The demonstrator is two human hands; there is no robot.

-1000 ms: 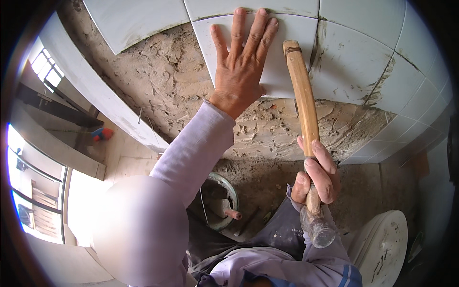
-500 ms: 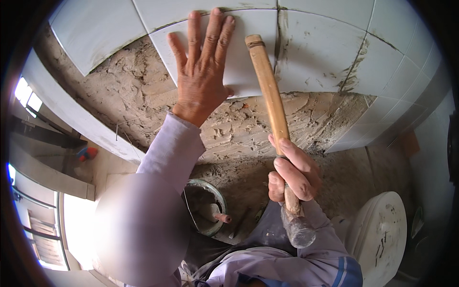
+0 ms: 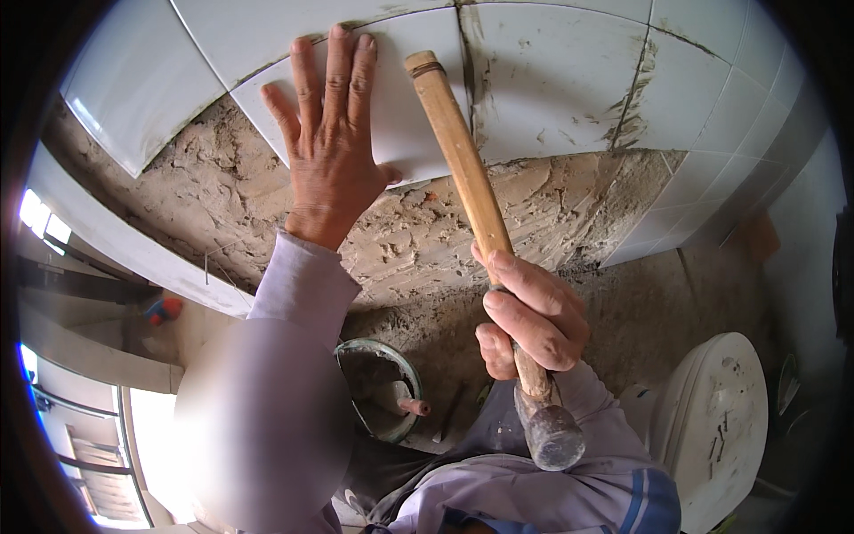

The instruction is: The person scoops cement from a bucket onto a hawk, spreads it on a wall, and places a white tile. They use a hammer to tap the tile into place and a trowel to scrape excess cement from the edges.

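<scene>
My left hand (image 3: 336, 151) lies flat with spread fingers on a white wall tile (image 3: 409, 116), its fingertips near the tile's upper edge. In my right hand (image 3: 538, 316) is a hammer (image 3: 458, 156), gripped on the handle close to its dark, worn head. The wooden handle's butt end points up toward the tile, and the head hangs low above my lap. Whether the butt touches the tile, I cannot tell. Below the tile runs a rough band of mortar-covered wall (image 3: 427, 222).
A bucket (image 3: 414, 369) with a trowel (image 3: 400, 402) in it stands on the floor below. To the right is a toilet (image 3: 721, 418) with small dark pieces on its lid. More white tiles (image 3: 551, 80) cover the wall at right. A pale ledge (image 3: 133, 231) curves along the left.
The whole view has shifted, so the wall, tile and both hands appear further left. My left hand stays on the tile, and the hammer remains in my right hand.
</scene>
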